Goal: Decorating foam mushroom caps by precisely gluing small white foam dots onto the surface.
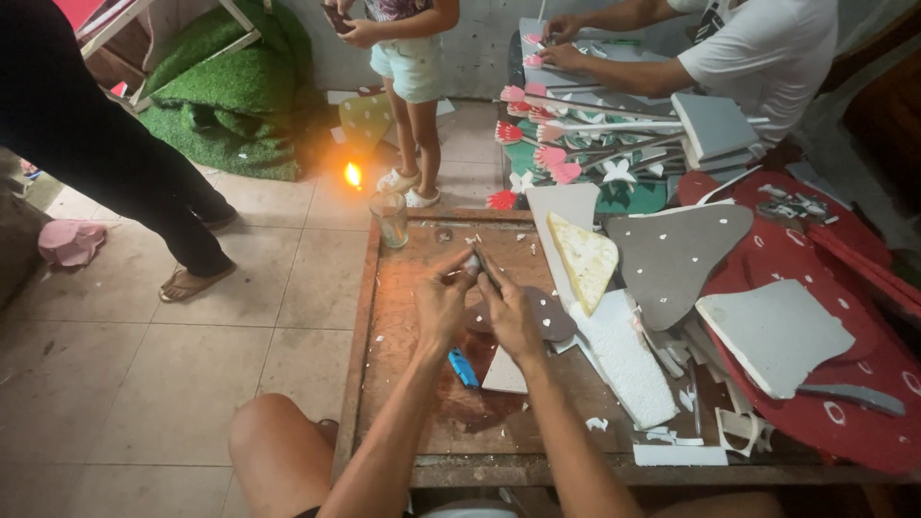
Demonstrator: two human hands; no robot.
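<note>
Over the low wooden table [403, 384] the left hand [439, 305] has its fingers pinched together on a small pale scrap [471, 263], while the right hand [510, 312] is clamped round a thin dark tool [487, 266] whose tip meets that scrap, both just above a grey foam cutout [552, 317]. A blue lighter [463, 368] lies at six o'clock from the hands, a glass [389, 219] stands at eleven o'clock near a small flame [353, 175] on the floor, and a yellow foam wedge [585, 257] rests at two o'clock.

both hands [478, 305] raised together, fingertips pinched.
</note>
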